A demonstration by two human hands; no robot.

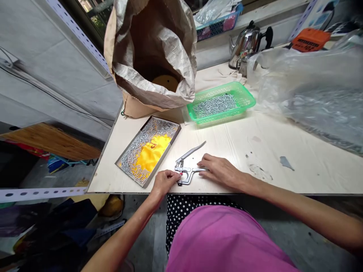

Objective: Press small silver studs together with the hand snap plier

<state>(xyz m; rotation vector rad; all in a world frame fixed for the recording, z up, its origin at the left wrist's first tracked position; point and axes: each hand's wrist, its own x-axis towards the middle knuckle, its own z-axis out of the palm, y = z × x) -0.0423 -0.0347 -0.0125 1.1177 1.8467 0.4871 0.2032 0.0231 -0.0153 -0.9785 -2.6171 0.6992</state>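
Observation:
Silver snap-fastener pliers point(185, 174) lie at the table's front edge, jaws toward the left. The upper handle point(193, 151) is raised and spread from the lower one, with a spring and a small red part near the jaw. My right hand point(221, 170) has its fingers around the end of the lower handle. My left hand point(166, 182) is closed in a pinch right at the jaw; whatever lies between its fingertips is too small to make out. Just left of the pliers, a shallow tray point(162, 163) holds many small silver metal pieces over a yellow bottom.
A green plastic basket point(246, 99) with similar metal pieces stands behind. A large open paper sack point(178, 49) rises at the back left. A clear plastic bag point(312, 83) covers the right, near a metal kettle point(246, 41) and an orange box point(310, 39). A grey scrap point(286, 162) lies at right.

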